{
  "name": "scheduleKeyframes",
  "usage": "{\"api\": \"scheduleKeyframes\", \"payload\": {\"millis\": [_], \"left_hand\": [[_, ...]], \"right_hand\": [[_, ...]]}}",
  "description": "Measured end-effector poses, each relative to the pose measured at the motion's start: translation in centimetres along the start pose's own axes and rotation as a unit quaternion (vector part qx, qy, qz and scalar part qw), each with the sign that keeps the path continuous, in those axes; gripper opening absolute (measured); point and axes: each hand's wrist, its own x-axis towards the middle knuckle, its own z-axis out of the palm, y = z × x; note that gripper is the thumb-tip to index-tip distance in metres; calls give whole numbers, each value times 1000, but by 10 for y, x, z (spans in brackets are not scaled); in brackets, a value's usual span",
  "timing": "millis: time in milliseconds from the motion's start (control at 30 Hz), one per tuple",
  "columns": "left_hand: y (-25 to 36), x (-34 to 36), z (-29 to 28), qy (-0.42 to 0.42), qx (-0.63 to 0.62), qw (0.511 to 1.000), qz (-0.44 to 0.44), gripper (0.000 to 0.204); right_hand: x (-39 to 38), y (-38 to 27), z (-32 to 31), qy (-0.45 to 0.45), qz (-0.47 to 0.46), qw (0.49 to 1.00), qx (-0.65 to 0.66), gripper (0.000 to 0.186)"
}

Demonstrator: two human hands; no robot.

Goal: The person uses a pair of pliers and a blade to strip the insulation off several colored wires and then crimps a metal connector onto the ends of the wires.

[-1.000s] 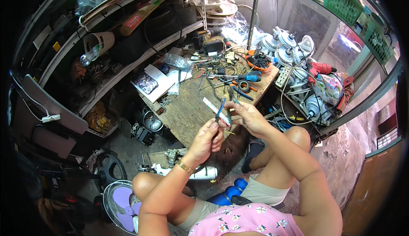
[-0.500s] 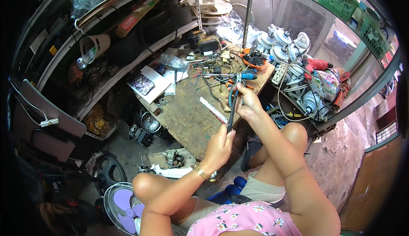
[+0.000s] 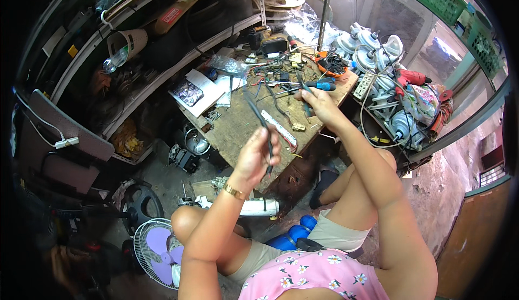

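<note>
My left hand [image 3: 253,154], with a gold band at its wrist, is closed around a black cable [image 3: 254,105]. The cable's upper length slants up over the wooden bench [image 3: 230,137], and its lower end sticks out below my fingers. To the right, my right hand [image 3: 323,108] grips a pair of pliers [image 3: 307,108] with teal handles, jaws pointing up and away from me. Pliers and cable are apart. Just beyond the pliers lies a blue-handled screwdriver [image 3: 322,86]. A white ruler-like strip [image 3: 278,128] rests on the bench between my hands.
Tangled wires and small parts cover the bench's far side, beside an orange bowl [image 3: 331,64] of dark pieces. White fan motors [image 3: 365,56] and a red power tool [image 3: 412,78] crowd the right. At lower left stands a purple-bladed fan [image 3: 158,241]. Shelving [image 3: 162,94] lines the left.
My hands have moved apart. The left carried the cable down and left, away from the pliers. My right hand, still holding the pliers, shifted slightly right and up. The whole view has shifted a little.
</note>
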Motion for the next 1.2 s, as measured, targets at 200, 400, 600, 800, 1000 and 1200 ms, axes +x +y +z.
{"api": "scheduleKeyframes", "payload": {"millis": [200, 400, 600, 800, 1000, 1200], "left_hand": [[9, 8, -5, 44, -142, 981, 127, 21], [13, 13, 0, 104, -49, 954, 277, 16], [12, 5, 4, 174, 96, 930, 308, 17], [27, -5, -7, 132, 100, 976, 141, 18], [13, 4, 13, 239, 130, 927, 259, 16], [16, 0, 0, 199, 122, 955, 181, 16]], "right_hand": [[21, 81, -20, -5, -48, 830, -555, 28], [-7, 43, 32, 47, -168, 949, -261, 40], [-70, -6, 95, -192, -108, 969, -114, 35], [-80, -5, 83, -241, -220, 916, -234, 32], [-80, -14, 84, -134, -144, 952, -235, 23], [-83, -4, 84, -114, -256, 914, -294, 17]]}}
